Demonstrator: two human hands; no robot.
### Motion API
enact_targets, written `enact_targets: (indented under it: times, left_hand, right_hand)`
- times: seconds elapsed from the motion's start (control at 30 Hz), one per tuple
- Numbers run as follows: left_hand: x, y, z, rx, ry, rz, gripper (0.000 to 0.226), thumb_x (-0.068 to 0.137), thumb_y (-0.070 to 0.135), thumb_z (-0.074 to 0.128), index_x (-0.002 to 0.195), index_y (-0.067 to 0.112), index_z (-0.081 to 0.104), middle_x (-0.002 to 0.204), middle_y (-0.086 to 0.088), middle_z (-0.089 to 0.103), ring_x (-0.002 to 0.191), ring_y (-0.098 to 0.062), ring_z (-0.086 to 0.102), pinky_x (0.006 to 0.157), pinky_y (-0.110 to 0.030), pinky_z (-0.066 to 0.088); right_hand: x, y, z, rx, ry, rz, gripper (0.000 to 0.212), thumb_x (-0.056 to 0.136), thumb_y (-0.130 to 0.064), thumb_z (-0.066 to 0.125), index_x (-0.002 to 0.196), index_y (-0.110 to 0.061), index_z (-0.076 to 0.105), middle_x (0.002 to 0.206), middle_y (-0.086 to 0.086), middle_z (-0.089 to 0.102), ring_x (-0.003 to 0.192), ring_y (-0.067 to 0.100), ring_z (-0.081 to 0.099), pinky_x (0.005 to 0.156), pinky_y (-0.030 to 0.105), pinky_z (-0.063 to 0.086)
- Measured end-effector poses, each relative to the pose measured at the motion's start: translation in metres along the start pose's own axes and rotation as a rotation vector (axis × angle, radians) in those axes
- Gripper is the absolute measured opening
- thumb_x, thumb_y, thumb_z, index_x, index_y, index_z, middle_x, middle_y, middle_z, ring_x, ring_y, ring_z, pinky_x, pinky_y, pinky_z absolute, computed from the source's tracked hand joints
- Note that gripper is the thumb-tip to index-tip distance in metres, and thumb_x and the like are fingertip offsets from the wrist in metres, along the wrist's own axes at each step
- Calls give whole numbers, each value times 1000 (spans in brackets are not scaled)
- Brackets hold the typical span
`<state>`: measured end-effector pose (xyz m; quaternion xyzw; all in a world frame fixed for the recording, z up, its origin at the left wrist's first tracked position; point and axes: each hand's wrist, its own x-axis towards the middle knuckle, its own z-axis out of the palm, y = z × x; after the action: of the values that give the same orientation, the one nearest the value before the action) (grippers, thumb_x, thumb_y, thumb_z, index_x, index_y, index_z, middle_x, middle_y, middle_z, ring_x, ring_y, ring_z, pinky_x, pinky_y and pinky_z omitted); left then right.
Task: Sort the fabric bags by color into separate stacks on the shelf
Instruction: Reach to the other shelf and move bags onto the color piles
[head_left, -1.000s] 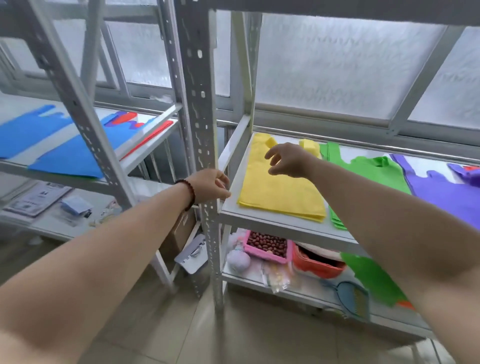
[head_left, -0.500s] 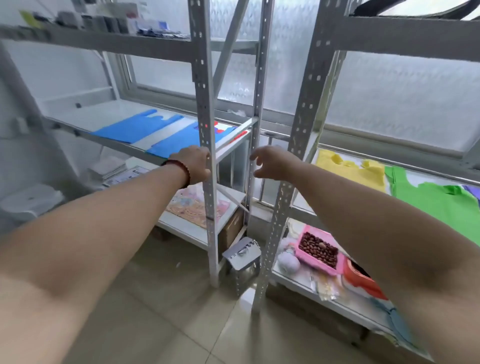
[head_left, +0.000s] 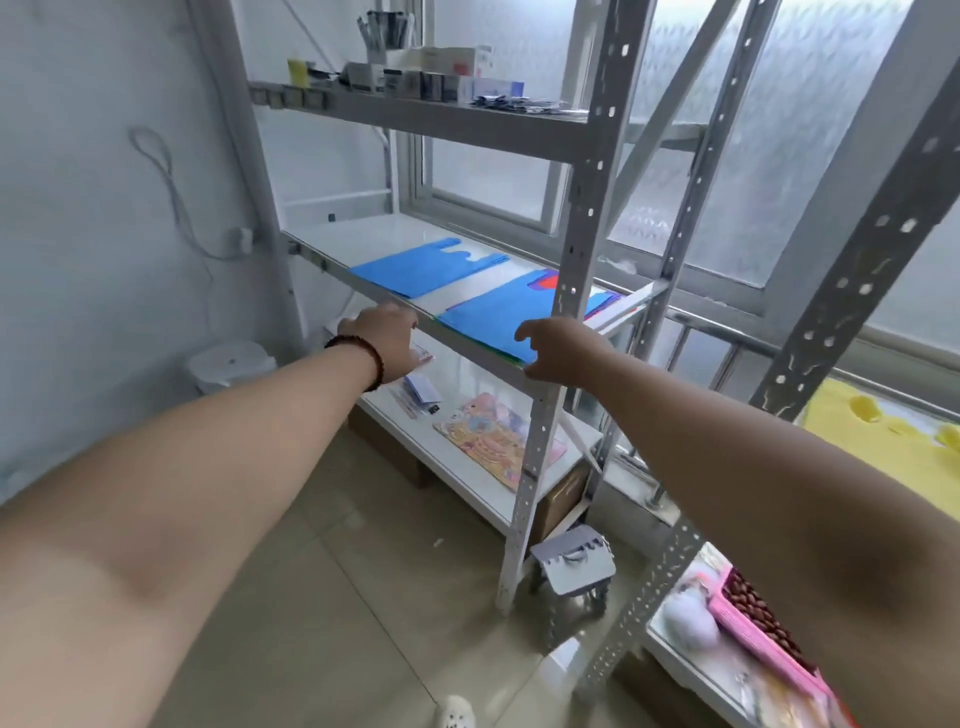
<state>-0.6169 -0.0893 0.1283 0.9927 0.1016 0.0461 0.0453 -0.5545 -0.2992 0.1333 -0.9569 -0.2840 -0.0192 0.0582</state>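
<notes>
The right hand (head_left: 558, 349) was seen with its fingers loosely spread and curved, nothing yet held, its thumb low against the front lip of the shelf (head_left: 363, 283) and its fingertips just at the near corner of the mixed pile (head_left: 511, 314). The left hand (head_left: 387, 340), marked by a beaded bracelet (head_left: 363, 358), was set at the shelf's front edge at about nine o'clock from the right; its fingers were hidden behind its back, so their hold could not be told, though no bag was seen in it. A slip could be expected from here: the mixed pile was topped by a blue bag with red and purple edges showing at its far end, and thin fabric layers of this kind would probably cling, so that two bags might be lifted as one and a wrong colour carried over. The near corner overhung the lip, so a careless drag could send the pile to the floor. The sorted blue stack (head_left: 423, 265) lay flat at roughly eleven o'clock from the right hand, apart from the mixed pile, with bare shelf between them. A yellow stack (head_left: 883, 441) was visible on the neighbouring rack at about four o'clock.
</notes>
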Motion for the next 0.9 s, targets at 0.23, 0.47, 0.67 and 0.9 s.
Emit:
enact_targets:
  times: [0.23, 0.47, 0.67, 0.9]
  left_hand:
    - [84, -29, 19, -1, -58, -36, 50, 87, 30, 53, 134, 17, 43, 139, -9, 43, 125, -27, 44, 104, -44, 39]
    - [217, -36, 27, 1, -99, 13, 50, 89, 30, 50, 136, 18, 40, 143, -7, 39, 127, -27, 43, 103, -41, 39]
    - [310, -39, 47, -104, -143, 56, 50, 88, 24, 53, 136, 14, 41, 141, -11, 39, 127, -30, 43, 105, -42, 38]
    - [386, -50, 112, -186, -295, 104, 50, 88, 24, 55, 134, 9, 43, 141, -14, 40, 127, -29, 43, 106, -36, 36]
  right_hand:
    - [103, 3, 27, -7, -18, -36, 50, 86, -19, 57, 135, -23, 46, 127, 5, 58, 116, 26, 53, 89, 37, 50]
    - [225, 43, 31, 7, -36, 62, 50, 87, -20, 55, 136, -22, 44, 131, 6, 54, 117, 27, 53, 89, 41, 50]
    - [303, 69, 48, 25, 22, 218, 38, 86, -12, 52, 123, -11, 51, 120, 10, 58, 105, 32, 59, 73, 35, 45]
    - [349, 97, 94, 27, -40, 425, 34, 86, -10, 49, 120, -11, 51, 118, 9, 56, 105, 32, 57, 69, 31, 40]
